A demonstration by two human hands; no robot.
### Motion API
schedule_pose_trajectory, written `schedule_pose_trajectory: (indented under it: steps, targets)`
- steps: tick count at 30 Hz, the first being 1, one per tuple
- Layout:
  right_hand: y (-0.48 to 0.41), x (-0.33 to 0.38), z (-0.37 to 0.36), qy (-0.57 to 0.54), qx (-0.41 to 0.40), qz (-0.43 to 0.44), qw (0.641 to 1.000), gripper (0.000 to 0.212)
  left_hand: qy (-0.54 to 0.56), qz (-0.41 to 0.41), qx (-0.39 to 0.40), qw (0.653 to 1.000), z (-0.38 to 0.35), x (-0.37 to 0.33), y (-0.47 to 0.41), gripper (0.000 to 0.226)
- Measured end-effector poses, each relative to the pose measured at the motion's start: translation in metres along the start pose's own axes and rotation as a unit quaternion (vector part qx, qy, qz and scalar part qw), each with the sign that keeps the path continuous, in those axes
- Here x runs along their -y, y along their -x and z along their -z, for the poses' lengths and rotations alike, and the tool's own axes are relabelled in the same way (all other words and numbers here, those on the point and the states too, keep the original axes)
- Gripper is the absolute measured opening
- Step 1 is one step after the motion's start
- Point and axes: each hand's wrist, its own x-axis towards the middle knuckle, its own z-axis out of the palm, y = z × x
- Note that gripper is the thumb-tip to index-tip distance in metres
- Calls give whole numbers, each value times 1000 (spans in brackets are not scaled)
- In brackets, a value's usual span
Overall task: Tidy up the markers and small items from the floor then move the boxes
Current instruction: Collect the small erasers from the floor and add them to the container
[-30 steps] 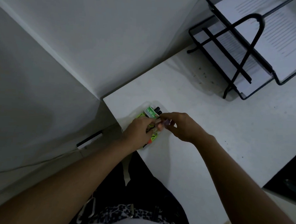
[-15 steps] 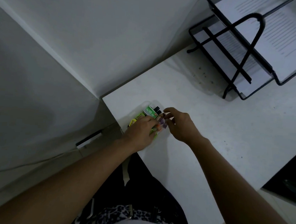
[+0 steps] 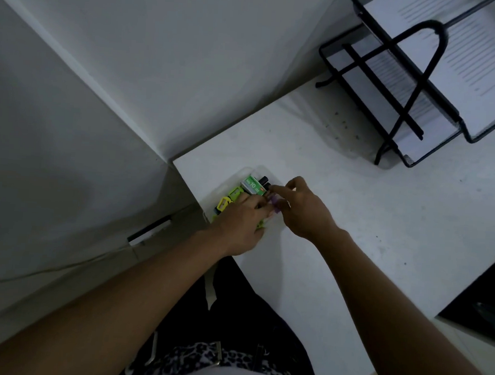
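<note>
Two hands meet over a clear tray (image 3: 251, 170) at the near corner of a white desk (image 3: 354, 223). The right hand's (image 3: 305, 212) fingertips pinch a small purple item (image 3: 275, 202), its index finger stretched toward a green box (image 3: 251, 184). The left hand (image 3: 242, 222) lies palm down on the tray's contents, fingers loosely together; whether it grips anything cannot be told. Yellow-green clips (image 3: 230, 198) and a black marker (image 3: 265, 182) sit in the tray beside the box. Well apart, at the desk's far side, stands a black paper rack (image 3: 414, 90).
</note>
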Motion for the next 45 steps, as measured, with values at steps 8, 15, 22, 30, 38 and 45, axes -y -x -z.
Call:
schedule_pose_trajectory:
  steps: [8, 15, 22, 30, 38, 45]
  targets:
    - [-4, 0, 17, -12, 26, 43, 999, 18, 40, -13, -15, 999, 0, -3, 3, 37]
    - [-4, 1, 13, -37, 47, 36, 998, 26, 38, -4, -17, 999, 0, -4, 2, 31]
    - [-6, -2, 12, -9, 5, 54, 999, 26, 32, -8, -31, 999, -1, -3, 1, 21]
    - [-5, 2, 11, 7, 20, 67, 997, 28, 27, 2, -31, 999, -1, -4, -1, 25]
    - [-7, 0, 8, -40, -4, 72, 997, 24, 54, 2, -69, 996, -3, -6, -10, 11]
    - [-8, -4, 7, -57, 3, 64, 996, 25, 148, 46, -113, 981, -1, 3, -12, 11]
